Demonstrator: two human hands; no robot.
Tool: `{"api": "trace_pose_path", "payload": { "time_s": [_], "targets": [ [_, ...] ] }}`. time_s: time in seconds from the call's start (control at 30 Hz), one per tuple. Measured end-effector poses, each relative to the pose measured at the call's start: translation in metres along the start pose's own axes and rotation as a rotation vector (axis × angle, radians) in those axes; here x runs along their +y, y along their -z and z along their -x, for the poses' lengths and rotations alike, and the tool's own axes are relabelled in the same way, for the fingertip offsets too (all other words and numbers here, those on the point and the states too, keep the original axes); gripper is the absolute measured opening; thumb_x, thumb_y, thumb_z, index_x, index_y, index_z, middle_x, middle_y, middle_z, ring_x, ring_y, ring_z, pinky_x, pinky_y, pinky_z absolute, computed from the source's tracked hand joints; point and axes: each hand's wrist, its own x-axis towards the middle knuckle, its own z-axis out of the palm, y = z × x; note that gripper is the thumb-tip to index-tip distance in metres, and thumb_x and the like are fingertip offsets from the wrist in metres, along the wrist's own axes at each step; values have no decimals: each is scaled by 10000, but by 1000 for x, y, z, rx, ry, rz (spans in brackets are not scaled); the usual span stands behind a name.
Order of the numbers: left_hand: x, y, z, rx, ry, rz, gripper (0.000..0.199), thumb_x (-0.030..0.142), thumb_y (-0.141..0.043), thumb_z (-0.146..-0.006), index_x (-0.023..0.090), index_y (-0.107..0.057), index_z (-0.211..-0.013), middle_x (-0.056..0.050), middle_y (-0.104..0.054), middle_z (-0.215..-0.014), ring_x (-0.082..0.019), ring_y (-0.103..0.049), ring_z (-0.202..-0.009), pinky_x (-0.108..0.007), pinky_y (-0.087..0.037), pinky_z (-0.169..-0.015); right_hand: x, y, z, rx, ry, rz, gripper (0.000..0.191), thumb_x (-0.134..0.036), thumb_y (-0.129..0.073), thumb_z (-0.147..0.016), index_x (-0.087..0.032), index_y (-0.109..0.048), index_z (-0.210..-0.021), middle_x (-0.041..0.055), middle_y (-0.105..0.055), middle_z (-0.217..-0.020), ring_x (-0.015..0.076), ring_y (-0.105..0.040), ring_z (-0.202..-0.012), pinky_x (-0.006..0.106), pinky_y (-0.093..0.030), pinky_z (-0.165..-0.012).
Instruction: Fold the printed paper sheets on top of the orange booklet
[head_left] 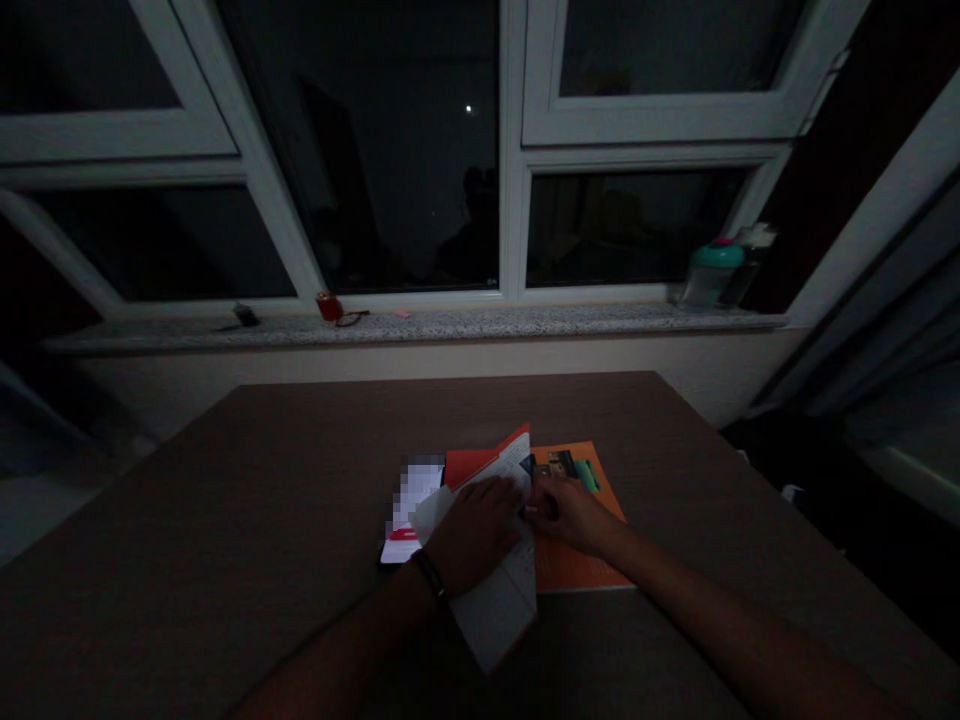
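Currently, the left hand lies open on one white leaflet, the right hand pinching its edge.

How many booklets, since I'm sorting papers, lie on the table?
2: an open one under the left hand, an orange one beside it; a blurred sheet may be a third.

The person's left hand lies flat, palm down, a dark band around its wrist. The right hand curls inward, close beside the left. The left forearm and right forearm angle in from the lower corners.
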Motion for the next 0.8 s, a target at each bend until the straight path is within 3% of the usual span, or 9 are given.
{"api": "trace_pose_path", "payload": {
  "time_s": [0.17, 0.37, 0.5, 0.8],
  "targets": [
    [0, 0, 0, 0, -5, -10, 435, 278, -575, -918, 210, -452, -1330, -86, -489, -1412, -246, -442, -1290, -432, -347, -1079, -6, 1, 1, -68, -1, -17, 166, -94, -640, -714, -198, -531, -783, -41, -560, -659, 108, -496, -570, 194, -320, -514],
    [-1, -1, -1, 6, -15, -20, 449, 299, -563, -932, 216, -435, -1355, -96, -472, -1428, -259, -439, -1299, -444, -349, -1078, 4, 0, -6, 99, -36, 67, 134, -114, -587, -765, -200, -487, -743, -26, -564, -683, 120, -516, -607, 209, -341, -557],
    [-1, -1, -1, -1, -18, -26, 441, 308, -565, -932, 209, -453, -1347, -101, -474, -1429, -265, -435, -1304, -442, -352, -1077, 9, 0, -7, 142, -36, 83, 108, -130, -560, -786, -206, -485, -767, -23, -568, -699, 120, -519, -605, 210, -356, -568],
    [1, -1, -1, 6, -5, -23, 443, 306, -562, -932, 214, -446, -1350, -98, -482, -1417, -257, -444, -1291, -440, -351, -1075, -1, 2, -1, -9, 23, 47, 156, -108, -625, -720, -201, -510, -770, -39, -553, -659, 115, -508, -583, 199, -319, -523]
  ]
}}
